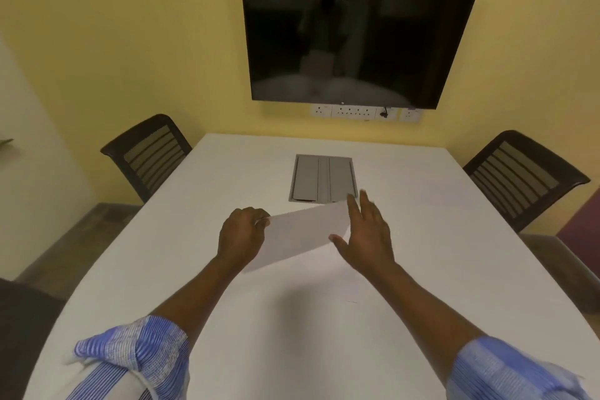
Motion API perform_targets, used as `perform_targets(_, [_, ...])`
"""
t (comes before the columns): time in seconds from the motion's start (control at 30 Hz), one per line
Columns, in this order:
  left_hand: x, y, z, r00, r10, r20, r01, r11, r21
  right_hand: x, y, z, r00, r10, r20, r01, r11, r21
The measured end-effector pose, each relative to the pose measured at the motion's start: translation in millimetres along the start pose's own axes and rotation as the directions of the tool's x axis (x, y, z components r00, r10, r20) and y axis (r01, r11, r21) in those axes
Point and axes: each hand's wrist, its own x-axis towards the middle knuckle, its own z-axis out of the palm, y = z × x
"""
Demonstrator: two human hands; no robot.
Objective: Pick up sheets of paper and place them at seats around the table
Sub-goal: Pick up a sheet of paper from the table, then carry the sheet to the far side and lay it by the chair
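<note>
White sheet of paper, held tilted above the white surface, pinched at one edge by left grip, right grip released, fingers straight at opposite edge; none yet seen laid before left chair or right chair, so placing judged barely begun

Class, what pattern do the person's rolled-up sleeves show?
Blue and white stripes on the sleeves, clearest in the head view.

A white table with rounded corners filled the view. A grey hatch sat flush in its top, towards the far end.
</note>
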Motion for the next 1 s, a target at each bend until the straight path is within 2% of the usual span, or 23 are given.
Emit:
perform_targets(0.1, [-16.4, 17.4, -38.7, 0.997, 0.081, 0.014, -0.082, 0.995, 0.052, -17.9, -24.5, -35.3, 0.991, -0.13, 0.023, 0.132, 0.982, -0.137])
perform_targets(0.17, [-29.0, 30.3, -60.2, 0.99, 0.134, 0.039, -0.136, 0.989, 0.059, -33.9, -38.9, -51.1, 0.987, -0.162, 0.009, 0.16, 0.963, -0.218])
perform_targets(0.3, [-59.8, 50.4, -101.1, 0.974, 0.221, 0.054, -0.222, 0.975, 0.006, -69.9, -54.5, -79.6, 0.993, -0.09, -0.075, 0.068, 0.965, -0.255])
perform_targets(0.53, [-119.3, 57.0, -155.4, 0.964, 0.266, 0.025, -0.259, 0.955, -0.147, -143.2, -53.7, -118.9, 0.975, 0.045, -0.216, -0.11, 0.947, -0.302])
perform_targets(0.63, [-144.5, 53.6, -174.8, 0.973, 0.233, 0.001, -0.228, 0.952, -0.205, -171.2, -52.6, -133.2, 0.973, 0.092, -0.21, -0.126, 0.98, -0.155])
perform_targets(0.73, [-171.2, 49.4, -193.9, 0.993, 0.118, 0.003, -0.109, 0.929, -0.354, -202.0, -52.7, -148.4, 0.974, 0.133, -0.183, -0.124, 0.991, 0.056])
perform_targets(0.9, [-220.2, 45.8, -220.9, 0.998, -0.062, -0.011, 0.039, 0.746, -0.665, -256.9, -55.8, -175.0, 0.972, 0.195, -0.135, -0.136, 0.925, 0.355])
perform_targets(1.0, [-254.4, 49.7, -232.7, 0.98, -0.197, -0.016, 0.115, 0.635, -0.764, -299.1, -60.8, -188.0, 0.97, 0.216, -0.109, -0.116, 0.811, 0.573])
